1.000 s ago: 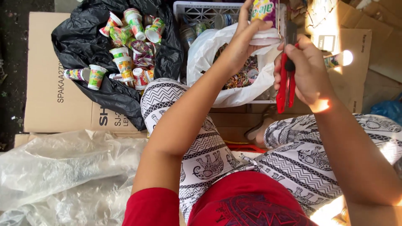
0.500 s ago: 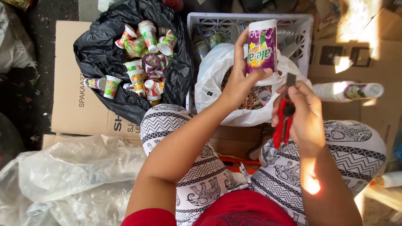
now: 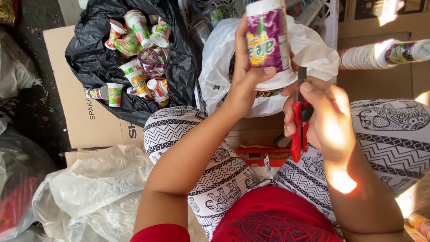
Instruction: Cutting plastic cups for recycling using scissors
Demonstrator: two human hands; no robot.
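The left hand [image 3: 251,83] gripped a purple-labelled plastic cup [image 3: 267,38] above the white bag [image 3: 219,58] while the right hand [image 3: 320,118] clenched a red-handled cutter [image 3: 299,130] at its base, so a slipping blade might nick the left thumb.

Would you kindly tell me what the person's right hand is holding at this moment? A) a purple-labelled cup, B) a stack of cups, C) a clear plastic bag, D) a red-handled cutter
D: the right hand grips a red-handled cutter with its blade pointing up toward the purple-labelled cup, which the left hand holds over the white plastic bag.
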